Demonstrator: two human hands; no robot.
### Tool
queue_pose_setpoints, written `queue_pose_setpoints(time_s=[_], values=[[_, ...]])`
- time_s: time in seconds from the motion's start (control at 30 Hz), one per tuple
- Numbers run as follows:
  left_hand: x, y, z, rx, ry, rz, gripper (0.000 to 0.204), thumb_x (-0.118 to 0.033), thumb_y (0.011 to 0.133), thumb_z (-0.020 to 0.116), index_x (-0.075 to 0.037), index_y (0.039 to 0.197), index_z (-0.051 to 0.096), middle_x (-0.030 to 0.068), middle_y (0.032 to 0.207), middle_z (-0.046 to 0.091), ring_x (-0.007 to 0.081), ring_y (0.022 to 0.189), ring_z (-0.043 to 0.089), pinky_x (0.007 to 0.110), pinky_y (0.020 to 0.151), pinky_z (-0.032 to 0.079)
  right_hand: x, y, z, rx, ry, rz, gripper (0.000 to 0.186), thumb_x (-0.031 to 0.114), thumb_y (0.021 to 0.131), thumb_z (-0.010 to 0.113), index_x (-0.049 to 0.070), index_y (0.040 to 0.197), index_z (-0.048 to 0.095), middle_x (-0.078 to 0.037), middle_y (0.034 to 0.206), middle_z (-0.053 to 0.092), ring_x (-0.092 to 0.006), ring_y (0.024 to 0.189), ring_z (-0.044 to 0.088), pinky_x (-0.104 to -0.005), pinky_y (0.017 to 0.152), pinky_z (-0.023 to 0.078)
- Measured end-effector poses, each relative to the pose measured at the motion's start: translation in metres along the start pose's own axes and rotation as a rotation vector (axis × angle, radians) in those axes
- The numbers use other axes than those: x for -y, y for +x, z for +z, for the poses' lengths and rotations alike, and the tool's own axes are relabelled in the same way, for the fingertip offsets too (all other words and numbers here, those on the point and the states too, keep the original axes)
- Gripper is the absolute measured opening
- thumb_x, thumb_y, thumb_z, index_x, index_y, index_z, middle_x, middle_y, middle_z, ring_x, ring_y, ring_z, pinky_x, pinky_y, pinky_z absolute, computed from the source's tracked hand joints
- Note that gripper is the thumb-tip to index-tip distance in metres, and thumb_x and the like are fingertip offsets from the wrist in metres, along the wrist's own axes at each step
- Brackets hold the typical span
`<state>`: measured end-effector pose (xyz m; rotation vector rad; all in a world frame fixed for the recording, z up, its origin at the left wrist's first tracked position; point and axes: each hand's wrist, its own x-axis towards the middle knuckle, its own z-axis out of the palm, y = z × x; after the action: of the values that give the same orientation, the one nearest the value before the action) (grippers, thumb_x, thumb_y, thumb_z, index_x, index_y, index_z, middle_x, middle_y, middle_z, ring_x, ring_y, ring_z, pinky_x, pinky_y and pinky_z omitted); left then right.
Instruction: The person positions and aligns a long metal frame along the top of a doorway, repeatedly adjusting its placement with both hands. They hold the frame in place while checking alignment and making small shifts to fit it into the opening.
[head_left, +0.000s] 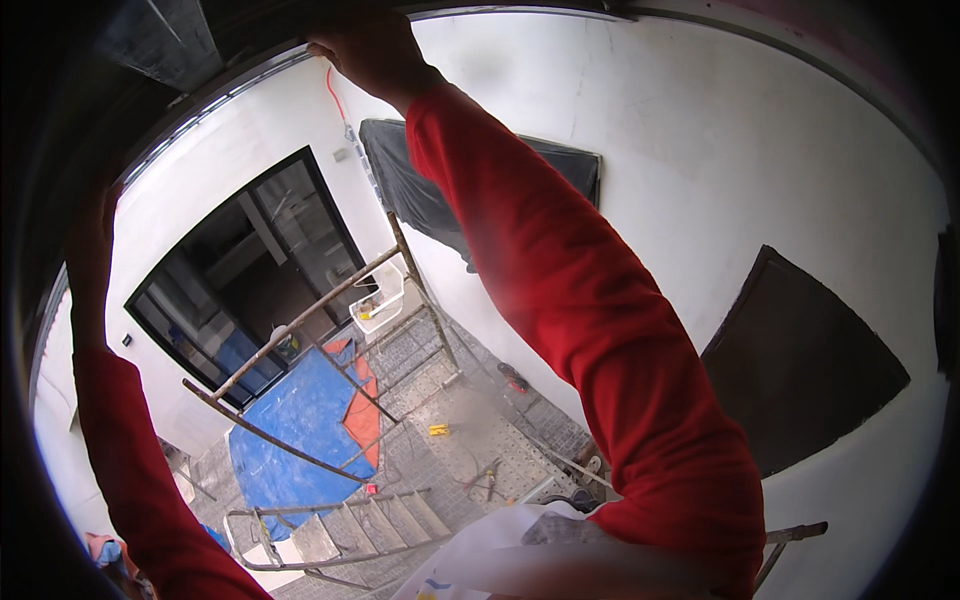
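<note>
Both my arms, in red sleeves, reach overhead to a dark ceiling edge with a thin metal rim (240,85). At the top, my right hand (375,55) is closed against the underside of that edge; what its fingers hold is lost in shadow. My left hand (92,225) is raised along the same edge at the far left, its fingers hidden in the dark. A grey metal sheet (165,45) shows overhead between the hands. Below me, a yellow tool or case (438,430) and opened pliers (490,478) lie on a perforated platform (470,400).
Rusty scaffold rails (290,330) surround the platform. Lower down are a stepladder (350,530), a blue tarp (300,410) and a white plastic chair (380,300). A dark-framed glass door (260,240) is behind. Black sheeting (565,165) and a dark panel (800,360) cover the right wall.
</note>
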<state>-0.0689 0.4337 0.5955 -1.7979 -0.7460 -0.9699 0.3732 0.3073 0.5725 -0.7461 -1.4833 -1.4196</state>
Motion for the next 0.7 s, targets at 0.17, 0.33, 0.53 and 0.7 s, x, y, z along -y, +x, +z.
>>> queue_pose_setpoints(time_s=[0.17, 0.33, 0.53, 0.7], values=[[0.000, -0.001, 0.006, -0.080, 0.020, 0.078, 0.035, -0.027, 0.102, 0.054, -0.013, 0.134, 0.058, 0.0149, 0.126, 0.065, 0.0315, 0.112, 0.064, 0.039, 0.094, 0.051, -0.001, -0.001, 0.005, -0.049, 0.046, 0.010, 0.010, 0.020, 0.087, 0.065, 0.010, 0.086, 0.067, -0.009, 0.087, 0.068, -0.0271, 0.080, 0.067, -0.0401, 0.068, 0.055], [-0.028, -0.003, 0.002, -0.214, 0.115, 0.069, 0.039, -0.028, 0.101, 0.055, -0.017, 0.139, 0.054, 0.0120, 0.132, 0.061, 0.0304, 0.117, 0.061, 0.041, 0.097, 0.050, 0.001, 0.000, 0.003, 0.061, -0.063, 0.048, 0.012, 0.021, 0.088, 0.065, 0.010, 0.086, 0.069, -0.009, 0.085, 0.069, -0.0266, 0.077, 0.068, -0.0395, 0.067, 0.055], [-0.178, 0.003, -0.018, -0.213, -0.145, 0.367, 0.059, -0.014, 0.092, 0.066, -0.022, 0.147, 0.044, 0.0097, 0.147, 0.046, 0.0291, 0.133, 0.048, 0.045, 0.109, 0.042, 0.001, 0.001, 0.001, 0.090, -0.072, 0.075, 0.012, 0.021, 0.087, 0.066, 0.010, 0.088, 0.070, -0.009, 0.088, 0.070, -0.0266, 0.080, 0.069, -0.0394, 0.069, 0.056], [-0.246, 0.070, 0.000, -0.362, -0.163, 0.325, 0.064, -0.008, 0.087, 0.070, -0.012, 0.145, 0.042, 0.0132, 0.143, 0.046, 0.0325, 0.131, 0.048, 0.042, 0.105, 0.047, -0.001, 0.003, 0.003, 0.006, 0.022, 0.032, 0.014, 0.021, 0.086, 0.067, 0.010, 0.093, 0.072, -0.009, 0.096, 0.071, -0.0270, 0.086, 0.068, -0.0402, 0.074, 0.056]])
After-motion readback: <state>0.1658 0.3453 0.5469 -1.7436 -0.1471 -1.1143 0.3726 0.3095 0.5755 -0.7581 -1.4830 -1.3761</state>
